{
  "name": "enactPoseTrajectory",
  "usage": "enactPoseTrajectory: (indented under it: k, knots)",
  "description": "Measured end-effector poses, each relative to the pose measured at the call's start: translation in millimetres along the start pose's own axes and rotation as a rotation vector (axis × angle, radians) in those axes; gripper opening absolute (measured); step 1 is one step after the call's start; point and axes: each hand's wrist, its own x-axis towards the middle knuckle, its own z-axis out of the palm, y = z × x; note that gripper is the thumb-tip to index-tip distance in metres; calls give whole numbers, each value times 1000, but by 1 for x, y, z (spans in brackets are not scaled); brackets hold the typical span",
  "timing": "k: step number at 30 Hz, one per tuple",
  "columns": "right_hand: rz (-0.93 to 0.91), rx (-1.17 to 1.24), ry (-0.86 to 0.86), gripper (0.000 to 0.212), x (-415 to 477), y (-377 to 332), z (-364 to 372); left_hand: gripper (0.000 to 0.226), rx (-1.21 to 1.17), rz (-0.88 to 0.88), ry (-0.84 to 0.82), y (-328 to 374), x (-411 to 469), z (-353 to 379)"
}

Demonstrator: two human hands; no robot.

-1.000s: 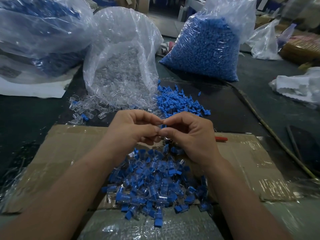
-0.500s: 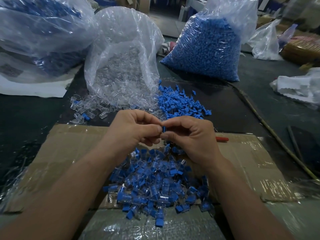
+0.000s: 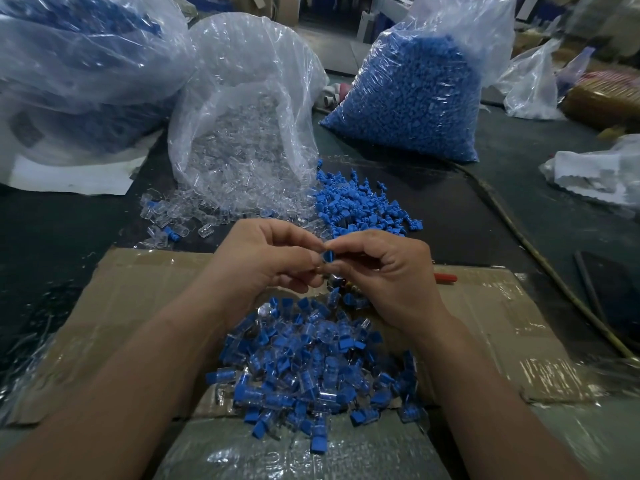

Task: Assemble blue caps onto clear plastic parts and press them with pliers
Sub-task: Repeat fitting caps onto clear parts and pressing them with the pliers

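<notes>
A pile of finished pieces [image 3: 311,368], blue set in clear, is lying nearest on a taped cardboard sheet [image 3: 131,306] that is covering the front of the dark table [image 3: 450,220]. Above the pile, the left hand [image 3: 263,258] and right hand [image 3: 388,271] are meeting, thumbs and forefingers pinching one blue cap [image 3: 328,256] between them while the other fingers are curling in. A red handle tip [image 3: 446,278] is poking out beside the right hand. Beyond the cardboard, loose clear parts [image 3: 207,216] and loose blue caps [image 3: 360,209] are spilling across the table. Behind them an open bag of clear parts [image 3: 242,133] and a full bag of blue caps [image 3: 408,98] are standing, with more plastic bags [image 3: 79,64] crowding the cluttered workroom.
</notes>
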Motion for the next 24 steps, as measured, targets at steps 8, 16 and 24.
enactPoseTrajectory:
  k: [8, 16, 24]
  knots:
    - [-41, -30, 0, 30, 1, 1, 0, 11, 5, -2, 28, 0, 0, 3]
    - [-50, -113, -40, 23, 2, -1, 0, 16, 103, 14, 23, -3, 2, 6]
    - [451, -270, -132, 21, 5, 11, -49, 15, 107, 102, 126, -2, 1, 0]
